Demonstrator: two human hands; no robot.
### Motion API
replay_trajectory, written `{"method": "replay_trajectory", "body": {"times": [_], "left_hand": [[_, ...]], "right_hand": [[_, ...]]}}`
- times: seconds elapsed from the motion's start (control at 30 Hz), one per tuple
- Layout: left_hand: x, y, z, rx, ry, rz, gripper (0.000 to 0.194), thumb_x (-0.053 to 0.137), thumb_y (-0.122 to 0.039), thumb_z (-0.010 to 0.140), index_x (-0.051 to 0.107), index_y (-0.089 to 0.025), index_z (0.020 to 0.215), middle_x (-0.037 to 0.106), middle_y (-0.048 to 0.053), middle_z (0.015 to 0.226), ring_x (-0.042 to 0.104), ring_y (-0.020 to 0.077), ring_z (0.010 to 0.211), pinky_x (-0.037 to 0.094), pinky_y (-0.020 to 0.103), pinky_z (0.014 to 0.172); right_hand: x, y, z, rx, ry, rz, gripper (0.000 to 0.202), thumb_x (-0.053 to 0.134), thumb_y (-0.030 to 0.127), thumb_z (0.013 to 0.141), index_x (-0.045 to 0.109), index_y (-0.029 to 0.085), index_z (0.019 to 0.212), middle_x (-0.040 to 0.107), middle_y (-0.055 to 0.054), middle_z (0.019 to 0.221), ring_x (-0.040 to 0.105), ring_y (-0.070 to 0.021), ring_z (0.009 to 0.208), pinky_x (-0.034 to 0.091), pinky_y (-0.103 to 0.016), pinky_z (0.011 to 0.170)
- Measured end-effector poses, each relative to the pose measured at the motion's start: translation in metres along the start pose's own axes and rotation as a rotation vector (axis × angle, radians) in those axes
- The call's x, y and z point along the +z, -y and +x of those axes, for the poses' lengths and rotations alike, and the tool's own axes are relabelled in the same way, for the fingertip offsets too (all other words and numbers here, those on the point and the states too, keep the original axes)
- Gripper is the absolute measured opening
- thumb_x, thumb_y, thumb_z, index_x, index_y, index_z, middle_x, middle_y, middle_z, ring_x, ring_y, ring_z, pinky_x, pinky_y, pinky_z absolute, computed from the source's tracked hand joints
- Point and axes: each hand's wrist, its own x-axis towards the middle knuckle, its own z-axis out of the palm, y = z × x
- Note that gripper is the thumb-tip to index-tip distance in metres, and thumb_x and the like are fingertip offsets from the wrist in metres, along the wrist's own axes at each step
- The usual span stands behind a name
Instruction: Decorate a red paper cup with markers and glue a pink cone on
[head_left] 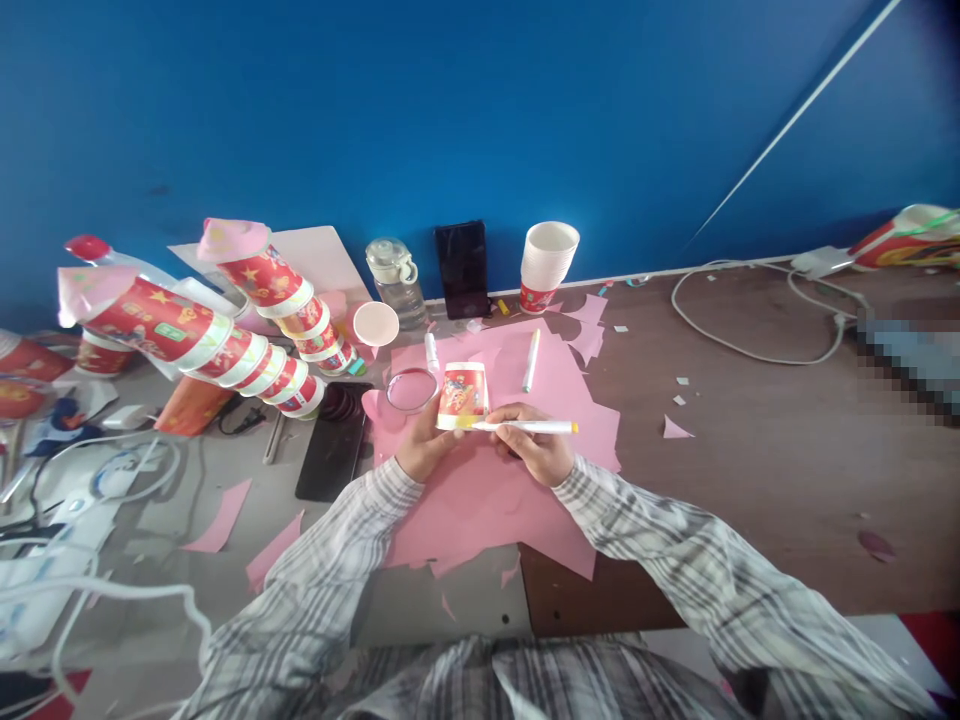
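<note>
My left hand (426,446) grips a red and white paper cup (463,392) from its left side, above the pink paper (480,510). A yellow patch shows on the cup's pale lower band. In my right hand (538,448) is a white marker (536,427) with a yellow end, lying nearly level. Its tip meets the cup's lower band at the right. Just behind the cup are a white marker cap (430,352) and a clear round lid or roll of tape (411,390). Another marker (531,362) rests on the paper farther right.
Two towers of stacked cups (184,330) with pink paper cones lean at the left. Behind stand a glass jug (393,282), a black phone (461,270) and nested cups (549,262). A second phone (334,445) lies left. White cables (757,345) and paper scraps (676,428) lie right.
</note>
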Motion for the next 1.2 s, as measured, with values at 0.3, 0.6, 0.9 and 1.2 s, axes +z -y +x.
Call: {"method": "replay_trajectory", "body": {"times": [0.3,0.6,0.9,1.2], "left_hand": [[-0.0002,-0.0021,0.0002,-0.103,-0.03,-0.206,0.07,0.07,-0.028,0.061,0.038,-0.019,0.123,0.057,0.011,0.113,0.05,0.0312,0.106,0.04,0.05,0.094],[-0.0003,-0.0015,0.0005,-0.112,-0.068,-0.208,0.072,0.072,-0.027,0.058,0.039,-0.018,0.122,0.057,0.01,0.113,0.051,0.0309,0.106,0.037,0.051,0.097],[0.0014,-0.002,-0.0016,-0.097,-0.051,-0.218,0.067,0.068,-0.028,0.062,0.037,-0.028,0.122,0.06,0.006,0.109,0.052,0.0299,0.106,0.038,0.054,0.094],[0.0014,-0.0019,-0.0006,-0.101,-0.058,-0.207,0.067,0.069,-0.029,0.062,0.038,-0.023,0.121,0.061,0.008,0.104,0.052,0.0294,0.105,0.04,0.052,0.093]], "right_hand": [[-0.002,0.0077,0.0068,-0.016,-0.155,0.067,0.037,0.06,0.051,0.074,0.06,0.017,0.09,0.062,-0.002,0.066,0.053,-0.0113,0.044,0.04,-0.022,0.038],[-0.0018,0.0039,0.0041,0.013,-0.072,0.061,0.034,0.06,0.048,0.076,0.061,0.017,0.088,0.062,-0.002,0.064,0.054,-0.0124,0.045,0.043,-0.024,0.039],[-0.0023,0.0057,0.0062,0.033,-0.073,0.102,0.035,0.06,0.049,0.074,0.061,0.017,0.087,0.061,-0.002,0.064,0.053,-0.0115,0.044,0.039,-0.022,0.036],[-0.002,0.0047,0.0047,0.024,-0.075,0.09,0.033,0.06,0.047,0.075,0.061,0.017,0.088,0.062,-0.003,0.064,0.052,-0.012,0.046,0.041,-0.023,0.039]]}}
